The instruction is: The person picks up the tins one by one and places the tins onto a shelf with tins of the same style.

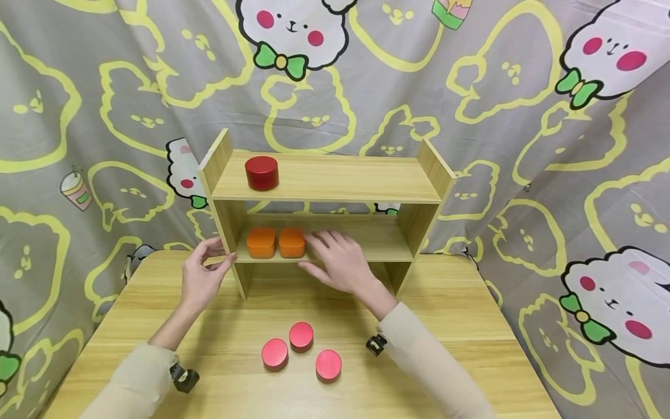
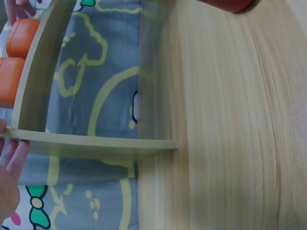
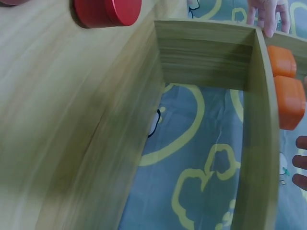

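Observation:
A small wooden shelf [image 1: 324, 206] stands on the table. My left hand [image 1: 204, 276] holds the edge of its left side panel, thumb at the front edge and fingers on the outer face; in the left wrist view, fingertips [image 2: 17, 155] show against that panel. Two orange rounded-square blocks, a left one [image 1: 261, 242] and a right one [image 1: 292, 242], sit side by side on the middle board. My right hand [image 1: 337, 259] reaches over that board with fingers loosely extended, fingertips right at the right block's side. In the right wrist view, several of its fingers [image 3: 301, 163] appear at the edge.
A dark red cylinder [image 1: 262, 173] stands on the top board, toward the left. Three red round pieces, one at the left [image 1: 274, 354], one at the back [image 1: 300, 336] and one at the right [image 1: 328, 365], lie on the wooden table [image 1: 429, 326]. A patterned curtain [image 1: 497, 145] hangs behind.

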`<action>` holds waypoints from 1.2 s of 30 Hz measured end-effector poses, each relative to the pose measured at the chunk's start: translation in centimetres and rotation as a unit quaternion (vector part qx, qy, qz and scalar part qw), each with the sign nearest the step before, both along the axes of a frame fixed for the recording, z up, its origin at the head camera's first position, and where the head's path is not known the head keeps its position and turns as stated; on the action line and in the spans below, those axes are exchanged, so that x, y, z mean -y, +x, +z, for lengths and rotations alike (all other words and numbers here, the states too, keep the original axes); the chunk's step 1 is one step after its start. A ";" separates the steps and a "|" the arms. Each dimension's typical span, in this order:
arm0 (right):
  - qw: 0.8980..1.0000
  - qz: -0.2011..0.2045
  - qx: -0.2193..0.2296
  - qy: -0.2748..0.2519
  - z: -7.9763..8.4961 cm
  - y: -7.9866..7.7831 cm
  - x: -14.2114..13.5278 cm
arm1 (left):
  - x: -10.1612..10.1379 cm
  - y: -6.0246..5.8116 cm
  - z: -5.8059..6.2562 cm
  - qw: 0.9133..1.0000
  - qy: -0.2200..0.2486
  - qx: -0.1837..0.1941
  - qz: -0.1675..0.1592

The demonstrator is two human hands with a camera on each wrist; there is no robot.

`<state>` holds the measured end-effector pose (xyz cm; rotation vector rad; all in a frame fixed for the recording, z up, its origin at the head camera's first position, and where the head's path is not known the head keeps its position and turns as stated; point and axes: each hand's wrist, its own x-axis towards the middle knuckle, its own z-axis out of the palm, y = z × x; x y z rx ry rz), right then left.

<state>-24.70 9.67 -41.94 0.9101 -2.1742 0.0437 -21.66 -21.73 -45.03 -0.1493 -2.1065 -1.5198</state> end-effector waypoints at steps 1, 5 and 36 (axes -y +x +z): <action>1.000 0.002 0.000 0.002 0.1 0.4 -0.2 | 0.0 0.0 0.0 1.000 -0.001 0.000 0.000; 1.000 0.020 0.005 0.003 0.2 2.0 -1.1 | 0.0 0.0 0.0 1.000 -0.003 0.004 0.002; 0.994 0.015 0.111 0.018 -6.8 13.4 -5.5 | 0.0 0.1 -0.1 1.000 0.000 -0.001 0.001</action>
